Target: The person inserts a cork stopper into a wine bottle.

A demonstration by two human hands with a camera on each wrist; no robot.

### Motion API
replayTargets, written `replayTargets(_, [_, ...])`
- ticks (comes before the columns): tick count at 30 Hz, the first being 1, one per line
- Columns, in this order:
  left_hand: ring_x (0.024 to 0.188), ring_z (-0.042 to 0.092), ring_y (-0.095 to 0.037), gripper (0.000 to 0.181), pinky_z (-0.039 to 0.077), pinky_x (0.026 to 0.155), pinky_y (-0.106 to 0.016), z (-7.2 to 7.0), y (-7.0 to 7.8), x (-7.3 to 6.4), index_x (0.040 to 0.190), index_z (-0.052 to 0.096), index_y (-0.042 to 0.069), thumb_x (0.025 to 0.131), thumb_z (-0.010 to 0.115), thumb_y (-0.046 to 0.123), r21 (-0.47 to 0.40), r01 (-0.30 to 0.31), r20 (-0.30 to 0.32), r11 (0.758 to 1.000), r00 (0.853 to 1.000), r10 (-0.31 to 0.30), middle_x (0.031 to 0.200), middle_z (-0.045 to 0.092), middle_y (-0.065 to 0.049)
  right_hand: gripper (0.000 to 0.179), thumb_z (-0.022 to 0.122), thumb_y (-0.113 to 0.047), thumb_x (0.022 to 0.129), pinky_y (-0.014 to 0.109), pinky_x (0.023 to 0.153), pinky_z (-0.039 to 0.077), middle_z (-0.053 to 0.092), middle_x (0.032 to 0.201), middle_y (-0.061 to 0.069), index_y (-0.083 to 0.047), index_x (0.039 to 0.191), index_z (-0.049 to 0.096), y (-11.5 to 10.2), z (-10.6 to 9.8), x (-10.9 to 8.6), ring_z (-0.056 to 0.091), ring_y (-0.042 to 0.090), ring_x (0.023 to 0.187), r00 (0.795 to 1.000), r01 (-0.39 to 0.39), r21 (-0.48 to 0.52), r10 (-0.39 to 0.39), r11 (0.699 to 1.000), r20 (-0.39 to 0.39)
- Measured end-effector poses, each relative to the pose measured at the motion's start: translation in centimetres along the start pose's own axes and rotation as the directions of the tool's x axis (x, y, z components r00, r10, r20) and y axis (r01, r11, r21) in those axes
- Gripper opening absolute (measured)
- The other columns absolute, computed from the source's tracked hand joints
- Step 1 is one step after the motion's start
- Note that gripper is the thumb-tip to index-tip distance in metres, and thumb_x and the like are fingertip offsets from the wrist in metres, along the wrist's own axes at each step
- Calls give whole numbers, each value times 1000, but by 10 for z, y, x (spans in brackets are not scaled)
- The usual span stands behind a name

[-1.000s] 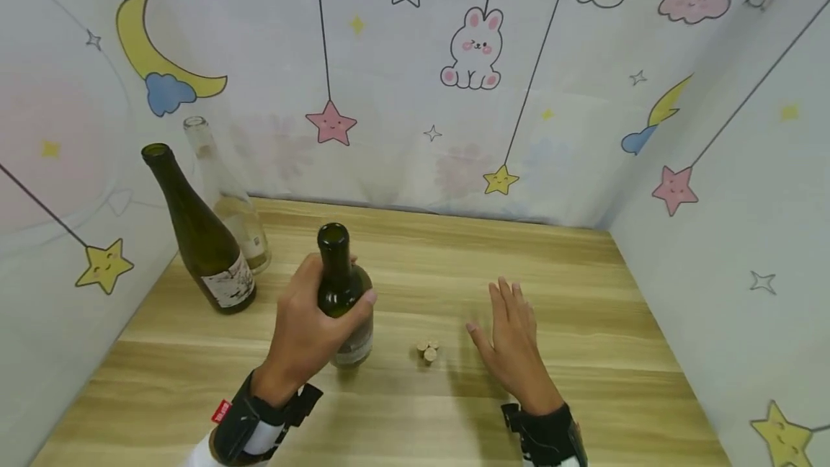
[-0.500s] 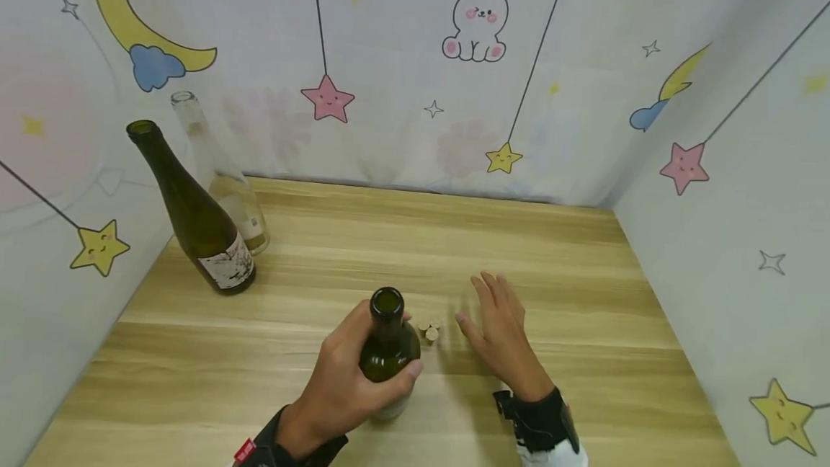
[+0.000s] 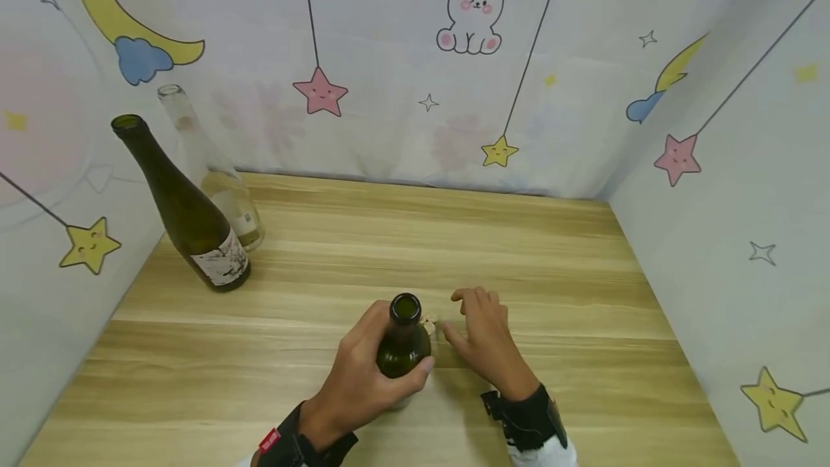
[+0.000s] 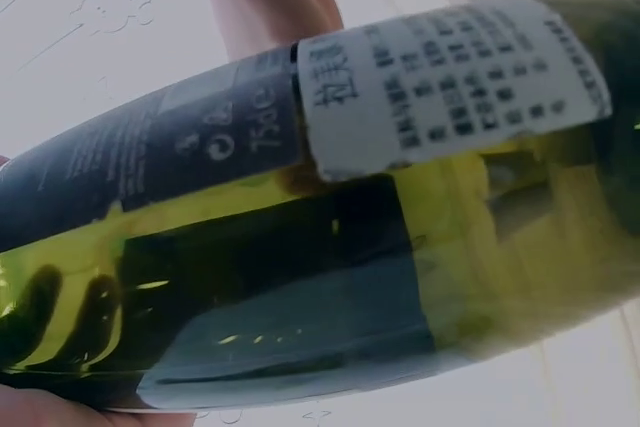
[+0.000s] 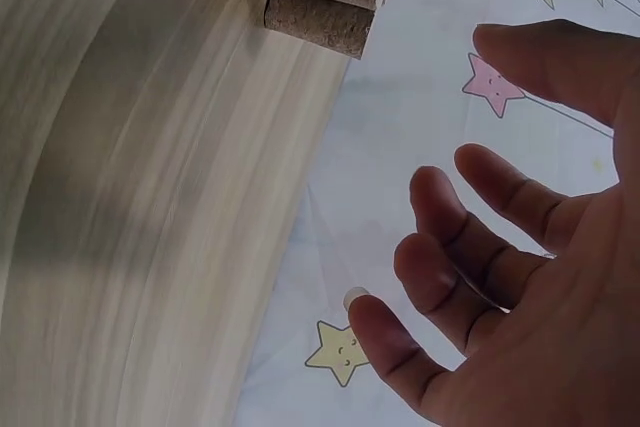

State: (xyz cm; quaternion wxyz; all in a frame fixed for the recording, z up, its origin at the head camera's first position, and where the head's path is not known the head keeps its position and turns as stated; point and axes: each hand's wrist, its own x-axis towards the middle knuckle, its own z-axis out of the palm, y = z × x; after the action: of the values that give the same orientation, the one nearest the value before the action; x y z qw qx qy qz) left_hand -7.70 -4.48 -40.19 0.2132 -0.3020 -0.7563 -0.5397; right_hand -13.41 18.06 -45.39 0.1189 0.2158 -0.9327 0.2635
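Corks (image 3: 429,325) stand near right hand (image 3: 485,334) (fingers apart); left hand (image 3: 364,373) grips green bottle (image 3: 402,352).

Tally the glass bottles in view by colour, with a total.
Dark green: 2 (the held green glass bottle in the left hand; the standing green glass bottle with a pale label)
Clear: 1 (the clear glass bottle behind the standing one)
Total: 3

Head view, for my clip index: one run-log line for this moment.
left hand: grips green glass bottle | right hand: holds nothing, near brown cylindrical corks | far left: slope-shouldered green glass bottle, clear glass bottle
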Motion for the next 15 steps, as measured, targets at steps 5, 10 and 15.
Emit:
replayTargets(5, [102,60,-19,52,54,84,-38,3,-5,1,131,55,9,86,77,24,20,-38,-25,999,999,39,117,57,-3,43,84,-16,83,41,69,31,53,91,8,-3,114,58,-3,2,0,41,22,79,1000,19,16,-19,1000,-9])
replayTargets(10, [103,60,-19,53,54,84,-38,5,-8,1,130,56,10,85,78,28,31,-47,-30,998,998,48,118,58,-3,38,84,-17,83,38,68,31,53,87,5,-4,110,60,-7,8,0,42,19,77,999,38,-19,-38,999,15])
replayTargets(15, [106,60,-23,59,53,88,-40,6,-9,-1,132,57,8,85,79,36,31,-73,-54,997,996,75,122,58,-6,36,86,-23,80,33,59,37,54,74,-2,-7,102,62,-11,14,0,47,17,67,996,81,-150,-86,985,-24])
